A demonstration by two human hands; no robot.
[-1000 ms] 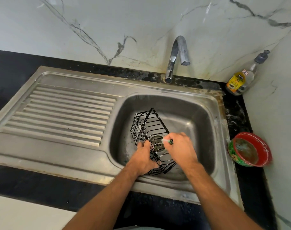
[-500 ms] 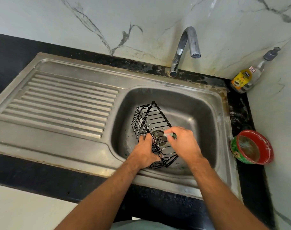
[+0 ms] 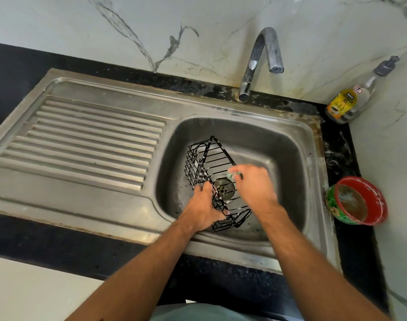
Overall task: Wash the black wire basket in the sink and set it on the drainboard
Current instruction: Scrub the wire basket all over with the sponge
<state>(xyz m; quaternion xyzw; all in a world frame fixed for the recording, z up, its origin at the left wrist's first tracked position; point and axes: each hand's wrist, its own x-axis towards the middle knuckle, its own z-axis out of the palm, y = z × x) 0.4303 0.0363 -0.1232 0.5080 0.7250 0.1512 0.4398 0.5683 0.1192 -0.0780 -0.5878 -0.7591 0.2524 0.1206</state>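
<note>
Head view: left hand (image 3: 203, 210) clamps the black wire basket (image 3: 211, 179), tilted over the sink (image 3: 288, 144) drain, while right hand (image 3: 253, 184) pinches a green scrubber (image 3: 235, 175) against its wires. Scrubbing step, I judge; rinsing under the dry faucet (image 3: 262, 59) comes next, then the drainboard (image 3: 89, 140).

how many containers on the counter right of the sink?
2. A pump bottle with a yellow label leans in the back corner against the wall; a red-rimmed round tub sits open nearer the front edge. None appear hidden.
</note>
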